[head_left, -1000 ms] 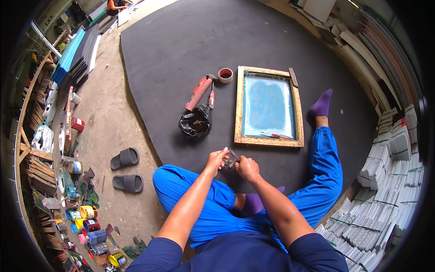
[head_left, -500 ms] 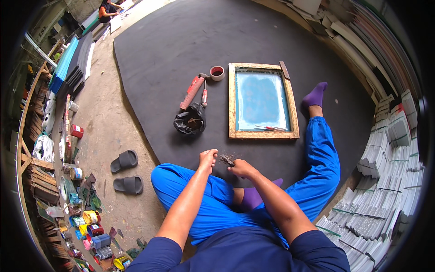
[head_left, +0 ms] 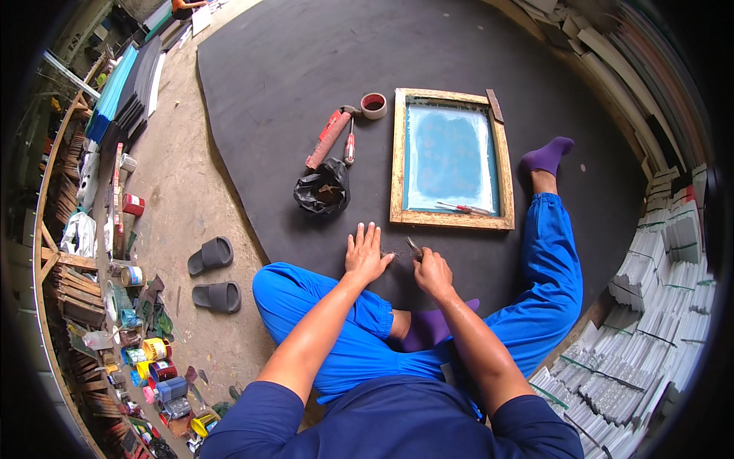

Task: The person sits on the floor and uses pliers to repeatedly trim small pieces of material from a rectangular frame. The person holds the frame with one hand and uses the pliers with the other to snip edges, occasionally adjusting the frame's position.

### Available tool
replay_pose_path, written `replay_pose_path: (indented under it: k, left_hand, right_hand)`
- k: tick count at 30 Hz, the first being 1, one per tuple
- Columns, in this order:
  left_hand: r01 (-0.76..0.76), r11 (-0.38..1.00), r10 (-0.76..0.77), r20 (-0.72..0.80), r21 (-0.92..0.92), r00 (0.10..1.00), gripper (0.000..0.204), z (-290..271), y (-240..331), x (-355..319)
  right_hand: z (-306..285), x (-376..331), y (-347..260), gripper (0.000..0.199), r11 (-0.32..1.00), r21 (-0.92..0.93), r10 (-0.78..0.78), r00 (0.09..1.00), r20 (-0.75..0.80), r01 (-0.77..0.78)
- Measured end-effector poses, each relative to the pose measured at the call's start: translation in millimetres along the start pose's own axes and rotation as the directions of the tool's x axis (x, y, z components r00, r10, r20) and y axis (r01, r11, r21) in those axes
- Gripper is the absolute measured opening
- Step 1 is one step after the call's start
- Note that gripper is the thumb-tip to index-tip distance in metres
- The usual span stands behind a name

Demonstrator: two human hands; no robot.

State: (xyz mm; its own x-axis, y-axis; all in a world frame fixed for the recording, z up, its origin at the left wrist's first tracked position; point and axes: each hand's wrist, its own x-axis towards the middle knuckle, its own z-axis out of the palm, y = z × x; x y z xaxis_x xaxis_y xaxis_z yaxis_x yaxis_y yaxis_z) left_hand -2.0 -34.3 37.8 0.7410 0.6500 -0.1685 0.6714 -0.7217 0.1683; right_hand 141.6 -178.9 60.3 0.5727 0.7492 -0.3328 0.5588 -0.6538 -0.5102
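Note:
My left hand [head_left: 366, 252] lies flat on the black mat, palm down with its fingers stretched out. Closed round a small metal-tipped hand tool [head_left: 414, 245], which looks like pliers, is my right hand [head_left: 433, 271]. Fine dark bits [head_left: 399, 253] are scattered on the mat between the hands. Beyond them lies a wooden screen-printing frame [head_left: 451, 220] with blue-and-white mesh; a red-handled slim tool [head_left: 466, 208] rests at its near edge. Left of the frame are an open black plastic bag [head_left: 311, 192], a red-handled hammer [head_left: 327, 140], a screwdriver [head_left: 350, 148] and a tape roll [head_left: 374, 106].
The black mat [head_left: 290, 69] covers the floor around me. Grey slides [head_left: 216, 297] sit on the concrete at left, near several paint cans [head_left: 157, 349]. Bundled white stacks [head_left: 612, 375] line the right side. A person [head_left: 183, 8] is at the far left top.
My left hand has gone from a closed grip to lying flat on the mat. A grey clump between my hands is gone; the right hand has moved slightly right with the tool.

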Motion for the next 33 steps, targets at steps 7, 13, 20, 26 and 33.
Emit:
replay_pose_path:
  k: [7,13,20,26,33]
  left_hand:
    - [-0.030,0.985,0.076,0.276,-0.168,0.958,0.091,-8,3,-21]
    - [0.076,0.985,-0.033,0.265,-0.153,0.964,0.094,-6,2,-30]
    - [0.035,0.973,0.020,0.238,-0.227,0.971,0.094,-4,6,-34]
    - [0.078,0.974,-0.021,0.258,-0.213,0.966,0.091,-12,10,-34]
    - [0.080,0.922,-0.066,0.048,-0.379,0.997,0.078,4,-3,-22]
  right_hand:
    - [0,7,33,0.045,0.921,-0.369,-0.001,0.950,-0.311,-0.120]
    - [11,6,41,0.052,0.889,-0.432,-0.001,0.942,-0.336,-0.154]
    - [14,1,34,0.058,0.899,-0.406,0.020,0.940,-0.339,-0.165]
    - [19,-14,13,0.073,0.887,-0.428,-0.314,0.907,-0.279,0.176]
    - [-8,21,7,0.040,0.921,-0.262,-0.367,0.869,-0.331,0.289]
